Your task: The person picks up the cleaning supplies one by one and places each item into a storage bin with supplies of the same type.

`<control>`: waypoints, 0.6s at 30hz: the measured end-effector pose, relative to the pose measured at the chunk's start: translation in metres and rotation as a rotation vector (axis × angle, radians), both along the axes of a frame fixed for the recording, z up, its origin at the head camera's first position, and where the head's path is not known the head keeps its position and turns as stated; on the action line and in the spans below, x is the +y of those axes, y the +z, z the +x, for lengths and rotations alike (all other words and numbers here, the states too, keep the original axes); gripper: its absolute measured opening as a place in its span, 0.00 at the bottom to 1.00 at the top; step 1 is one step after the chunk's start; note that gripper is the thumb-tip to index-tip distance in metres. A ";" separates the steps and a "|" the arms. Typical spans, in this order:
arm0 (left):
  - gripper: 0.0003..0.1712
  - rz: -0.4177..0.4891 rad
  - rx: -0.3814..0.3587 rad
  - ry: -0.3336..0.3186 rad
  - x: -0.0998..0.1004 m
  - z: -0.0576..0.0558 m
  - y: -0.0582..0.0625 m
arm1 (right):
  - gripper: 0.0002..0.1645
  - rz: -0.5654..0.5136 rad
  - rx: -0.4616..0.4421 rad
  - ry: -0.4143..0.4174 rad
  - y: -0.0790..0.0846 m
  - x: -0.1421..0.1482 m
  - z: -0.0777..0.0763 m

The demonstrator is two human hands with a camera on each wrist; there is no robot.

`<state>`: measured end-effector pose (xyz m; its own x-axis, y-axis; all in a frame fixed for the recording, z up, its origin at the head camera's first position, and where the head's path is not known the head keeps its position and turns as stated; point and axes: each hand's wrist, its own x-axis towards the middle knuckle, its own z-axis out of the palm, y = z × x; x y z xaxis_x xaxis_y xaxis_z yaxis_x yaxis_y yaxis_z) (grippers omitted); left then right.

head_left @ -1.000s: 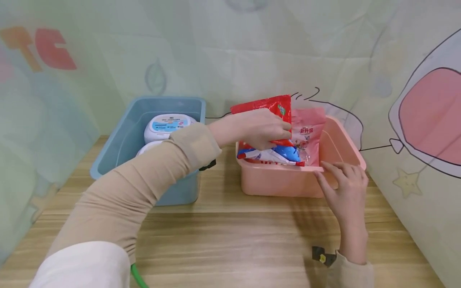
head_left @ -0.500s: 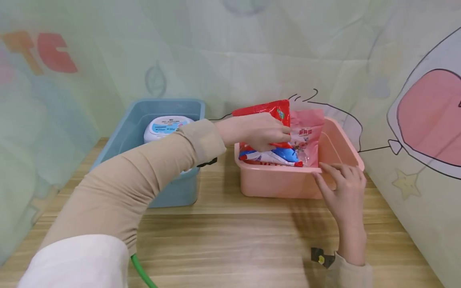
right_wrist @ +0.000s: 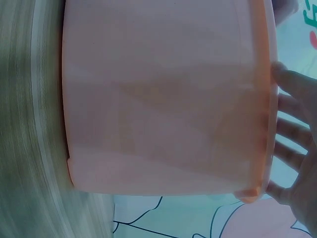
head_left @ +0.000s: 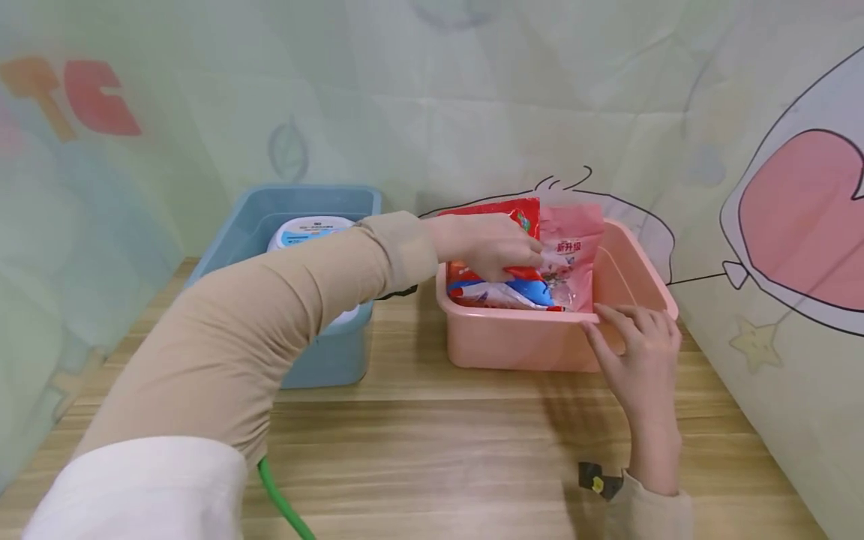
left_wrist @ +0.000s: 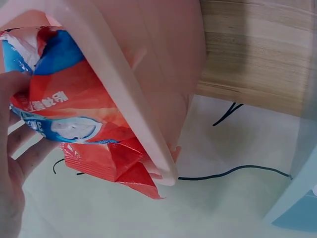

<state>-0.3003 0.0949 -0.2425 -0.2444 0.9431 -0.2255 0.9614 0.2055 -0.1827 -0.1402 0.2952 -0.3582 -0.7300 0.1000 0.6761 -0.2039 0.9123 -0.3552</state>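
My left hand is inside the left part of the pink plastic bin, gripping a red plastic bag. In the left wrist view the same bag shows blue bands and white lettering, with the thumb on one face and fingers behind it. Under that hand lies a blue and white packet, partly covered. A pink printed bag stands upright beside it. My right hand pinches the bin's front rim near the right corner; in the right wrist view its fingers reach over the rim.
To the left stands a blue bin holding white tubs with a printed lid, partly hidden by my left sleeve. Both bins stand on a wooden tabletop against a printed cloth backdrop. A green cord hangs near the left arm.
My left hand and the red bag have sunk a little lower into the pink bin. The left forearm now covers more of the blue bin. The right hand keeps its hold on the rim.
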 end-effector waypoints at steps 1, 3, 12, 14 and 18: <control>0.33 0.001 -0.004 0.000 0.001 -0.001 -0.001 | 0.23 0.000 0.002 0.000 0.000 0.000 0.000; 0.34 -0.004 -0.004 0.001 0.002 -0.004 -0.001 | 0.22 0.000 0.005 -0.001 0.000 0.000 0.000; 0.36 -0.048 -0.003 0.030 0.005 -0.007 -0.003 | 0.21 -0.002 0.012 0.012 0.001 -0.003 -0.001; 0.37 -0.057 -0.011 0.037 0.004 -0.007 -0.003 | 0.21 -0.007 0.008 0.012 0.001 -0.004 -0.002; 0.37 -0.087 0.002 0.051 0.005 -0.007 -0.006 | 0.21 -0.006 0.011 0.017 0.001 -0.005 -0.003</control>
